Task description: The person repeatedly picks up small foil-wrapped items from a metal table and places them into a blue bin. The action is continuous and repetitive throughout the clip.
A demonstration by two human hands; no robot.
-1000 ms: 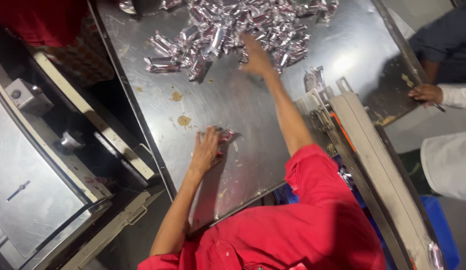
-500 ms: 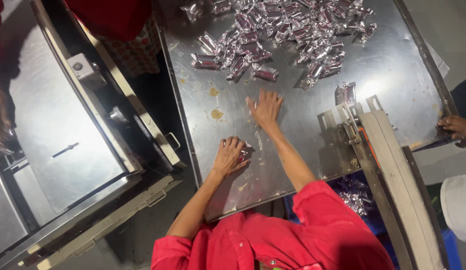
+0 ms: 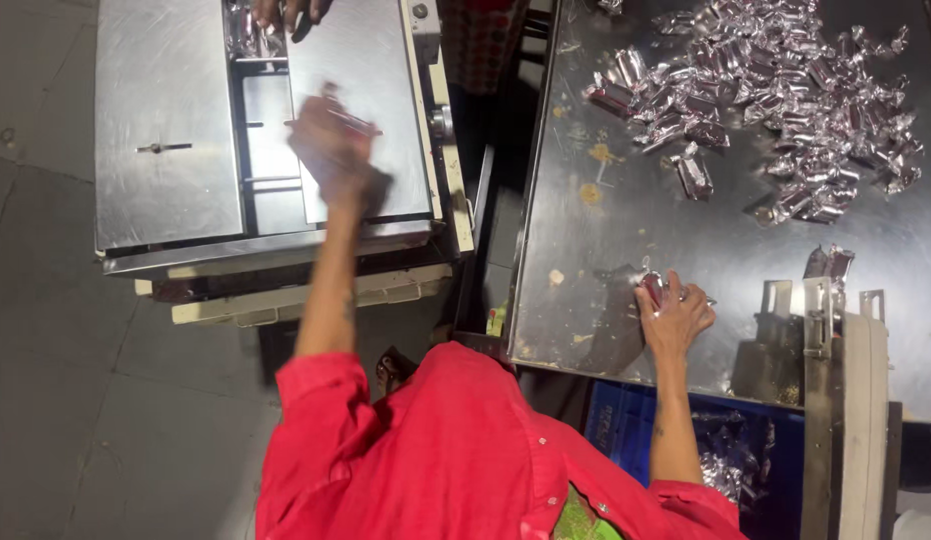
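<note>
On the steel table, right side: the right hand (image 3: 676, 318) lies low near the table's (image 3: 626, 150) front edge. Its fingers curl shut around a small shiny wrapped sweet (image 3: 654, 288), which pokes up from the fist.

Over the machine, left side: the left hand (image 3: 331, 150) is stretched far out above the flat steel machine (image 3: 166, 120). It is blurry. It looks closed around something thin and shiny, but I cannot tell for sure what it is.

Pile of sweets: a big heap of silver wrapped sweets (image 3: 786, 100) sits at the far right part of the table. It lies up and to the right of the right hand, well apart from it. The right hand is much nearer to the heap than the left hand.

Long way of the sweet: the held sweet points up, away from the person.

Other hand: another person's hand (image 3: 286, 12) shows at the top edge of the machine.

Below the table: a blue crate (image 3: 626, 420) with more wrapped sweets sits under the front edge.

Clothes: the person wears a red shirt (image 3: 456, 460).
</note>
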